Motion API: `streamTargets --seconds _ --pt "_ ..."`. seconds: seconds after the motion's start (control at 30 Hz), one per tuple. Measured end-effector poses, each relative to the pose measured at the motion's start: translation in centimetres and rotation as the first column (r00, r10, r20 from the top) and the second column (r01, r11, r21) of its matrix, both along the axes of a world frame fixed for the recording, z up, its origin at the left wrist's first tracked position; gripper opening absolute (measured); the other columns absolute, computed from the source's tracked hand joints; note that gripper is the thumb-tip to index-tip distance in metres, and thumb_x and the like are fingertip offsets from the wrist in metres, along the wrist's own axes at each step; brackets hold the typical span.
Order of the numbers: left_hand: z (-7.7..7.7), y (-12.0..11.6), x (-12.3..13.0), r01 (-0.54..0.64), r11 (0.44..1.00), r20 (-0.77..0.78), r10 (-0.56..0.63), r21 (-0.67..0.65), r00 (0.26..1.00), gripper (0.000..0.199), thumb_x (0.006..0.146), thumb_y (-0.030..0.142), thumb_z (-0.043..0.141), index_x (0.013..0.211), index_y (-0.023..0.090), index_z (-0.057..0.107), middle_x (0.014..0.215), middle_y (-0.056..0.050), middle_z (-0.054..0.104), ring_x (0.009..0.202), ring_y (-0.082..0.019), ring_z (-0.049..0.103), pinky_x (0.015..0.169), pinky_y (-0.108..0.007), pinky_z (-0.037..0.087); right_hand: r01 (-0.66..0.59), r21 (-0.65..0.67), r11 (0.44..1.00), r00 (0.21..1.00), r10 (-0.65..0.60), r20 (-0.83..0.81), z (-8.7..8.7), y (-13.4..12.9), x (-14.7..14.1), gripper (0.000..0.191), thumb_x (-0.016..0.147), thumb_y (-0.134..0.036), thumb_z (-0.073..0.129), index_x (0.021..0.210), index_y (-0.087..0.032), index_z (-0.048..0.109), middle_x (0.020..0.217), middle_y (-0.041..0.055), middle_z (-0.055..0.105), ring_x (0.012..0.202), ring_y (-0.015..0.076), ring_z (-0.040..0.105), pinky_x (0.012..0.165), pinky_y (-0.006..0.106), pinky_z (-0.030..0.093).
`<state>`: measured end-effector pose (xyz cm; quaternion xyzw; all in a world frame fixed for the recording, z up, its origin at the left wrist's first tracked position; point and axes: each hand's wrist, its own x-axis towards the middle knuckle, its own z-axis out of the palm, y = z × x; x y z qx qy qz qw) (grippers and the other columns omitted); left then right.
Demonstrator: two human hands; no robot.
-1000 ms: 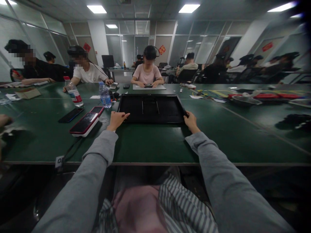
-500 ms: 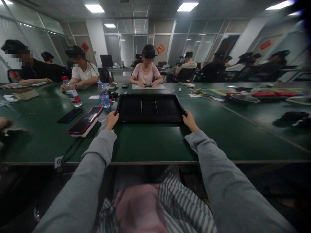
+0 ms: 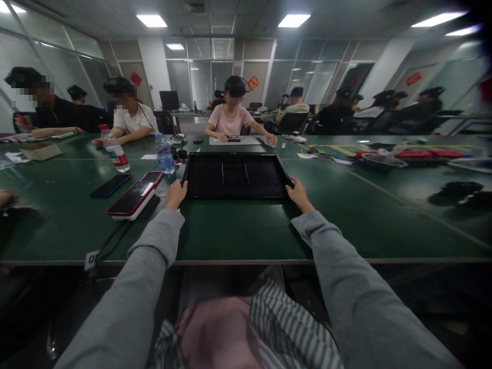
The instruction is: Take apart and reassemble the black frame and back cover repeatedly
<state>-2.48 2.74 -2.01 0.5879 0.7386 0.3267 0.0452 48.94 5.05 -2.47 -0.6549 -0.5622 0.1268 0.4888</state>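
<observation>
A wide black rectangular tray (image 3: 203,177) with a raised rim lies in front of me on the green table. Two thin pale lines, perhaps wire or reflections, show in its middle. My left hand (image 3: 178,193) is closed on the tray's left edge near the front corner. At the opposite end, my right hand (image 3: 298,193) grips the right edge, thumb on the rim. The fingers under or behind both edges are mostly hidden.
Left of the tray are a red-edged phone on a white block (image 3: 132,199), a dark phone (image 3: 110,185), a water bottle (image 3: 165,156) and a red-capped bottle (image 3: 115,151). A metal bowl (image 3: 384,160) and cables are farther right. A person (image 3: 232,118) sits opposite.
My hands keep their hold on the tray, which stays almost in place. Across the table, the person has moved one hand out to the right. My view has tilted up slightly.
</observation>
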Motion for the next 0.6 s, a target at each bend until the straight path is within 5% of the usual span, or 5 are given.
streamTargets --seconds 0.17,0.4,0.6 --pt "-0.3 0.8 -1.0 -0.003 1.0 0.106 0.003 -0.004 0.994 0.039 0.101 0.035 0.051 0.128 0.009 0.063 0.128 -0.023 0.069 0.123 -0.032 0.065 0.102 -0.04 0.048 -0.056 -0.021 0.998 0.99 0.053 -0.134 1.3 -0.7 0.2 0.05 0.085 -0.032 0.065 0.134 -0.021 0.06 0.111 0.0094 0.072 0.104 0.0247 0.069 0.099 0.045 0.056" --pt "0.2 0.6 -2.5 0.045 0.999 0.157 -0.041 -0.022 0.987 0.036 0.095 0.041 0.061 0.112 0.01 0.07 0.118 -0.018 0.074 0.113 -0.028 0.069 0.097 -0.035 0.049 -0.173 -0.217 0.961 0.932 0.088 -0.352 3.0 -1.7 2.3 0.039 0.089 -0.044 0.067 0.122 -0.022 0.068 0.1 0.0077 0.076 0.091 0.0229 0.072 0.087 0.039 0.061" --pt "0.3 0.3 -2.5 0.049 0.999 0.112 -0.049 0.007 0.993 0.04 0.097 0.049 0.057 0.105 0.013 0.073 0.112 -0.017 0.076 0.107 -0.029 0.07 0.094 -0.036 0.05 -0.165 -0.17 0.971 0.948 0.109 -0.3 2.1 -1.2 2.4 0.064 0.083 -0.041 0.076 0.141 -0.023 0.058 0.115 0.0086 0.075 0.098 0.0236 0.073 0.09 0.041 0.062"
